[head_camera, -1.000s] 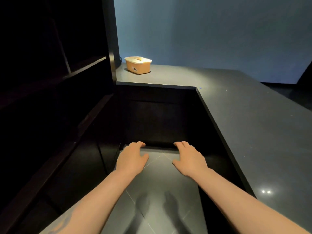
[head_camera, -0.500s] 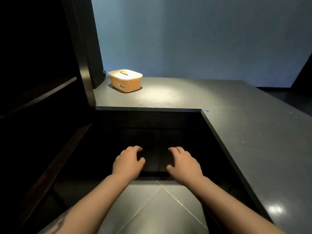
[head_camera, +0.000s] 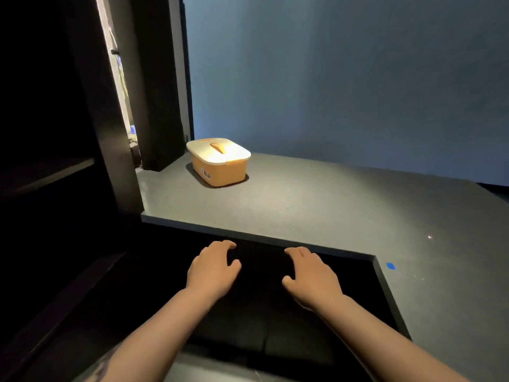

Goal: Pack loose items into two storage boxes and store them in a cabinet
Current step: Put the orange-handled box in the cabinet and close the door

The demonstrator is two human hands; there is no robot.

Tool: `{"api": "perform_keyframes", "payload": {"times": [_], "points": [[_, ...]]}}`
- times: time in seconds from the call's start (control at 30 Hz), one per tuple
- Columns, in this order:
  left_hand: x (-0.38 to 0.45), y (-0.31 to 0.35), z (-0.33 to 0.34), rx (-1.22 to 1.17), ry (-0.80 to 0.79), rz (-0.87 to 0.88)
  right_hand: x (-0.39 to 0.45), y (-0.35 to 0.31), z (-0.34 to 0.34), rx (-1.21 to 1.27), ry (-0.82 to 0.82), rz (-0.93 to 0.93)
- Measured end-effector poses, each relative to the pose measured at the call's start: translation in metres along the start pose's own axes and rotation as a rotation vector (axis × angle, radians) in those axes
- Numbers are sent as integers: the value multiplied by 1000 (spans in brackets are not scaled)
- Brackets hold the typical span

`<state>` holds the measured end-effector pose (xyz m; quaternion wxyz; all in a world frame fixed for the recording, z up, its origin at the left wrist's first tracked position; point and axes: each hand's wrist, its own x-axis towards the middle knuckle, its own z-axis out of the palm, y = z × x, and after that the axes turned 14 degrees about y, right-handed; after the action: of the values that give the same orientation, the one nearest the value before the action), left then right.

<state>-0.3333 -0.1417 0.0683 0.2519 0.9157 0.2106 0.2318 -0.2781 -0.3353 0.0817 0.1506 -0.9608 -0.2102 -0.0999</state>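
Note:
An orange storage box (head_camera: 220, 166) with a closed white lid and an orange handle stands on the dark L-shaped counter (head_camera: 316, 208), near its back left corner. My left hand (head_camera: 213, 267) and my right hand (head_camera: 309, 274) hover side by side in front of the counter's front edge, palms down, fingers loosely bent, holding nothing. Both are well short of the box. A dark cabinet (head_camera: 55, 166) with a dim shelf fills the left side. No second box is in view.
A tall dark post (head_camera: 154, 86) rises just left of the box. A blue tape mark (head_camera: 390, 266) sits on the counter at the inner corner. A blue-grey wall (head_camera: 344, 78) stands behind. A dark recess lies under my hands, with grey floor below.
The view has risen and moved toward the counter. The orange box looks larger and nearer. Both hands have lifted from over the floor tiles to the counter's front edge, still empty.

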Motion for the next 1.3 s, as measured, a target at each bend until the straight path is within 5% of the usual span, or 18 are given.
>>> {"api": "perform_keyframes", "payload": {"times": [0.5, 0.77, 1.3], "points": [[243, -76, 71, 14, 32, -39, 275, -56, 113, 58, -72, -80], [390, -103, 87, 3, 42, 39, 404, -102, 137, 94, 71, -62], [451, -115, 107, -62, 128, 76, 508, -113, 188, -22, 417, -476]]}}
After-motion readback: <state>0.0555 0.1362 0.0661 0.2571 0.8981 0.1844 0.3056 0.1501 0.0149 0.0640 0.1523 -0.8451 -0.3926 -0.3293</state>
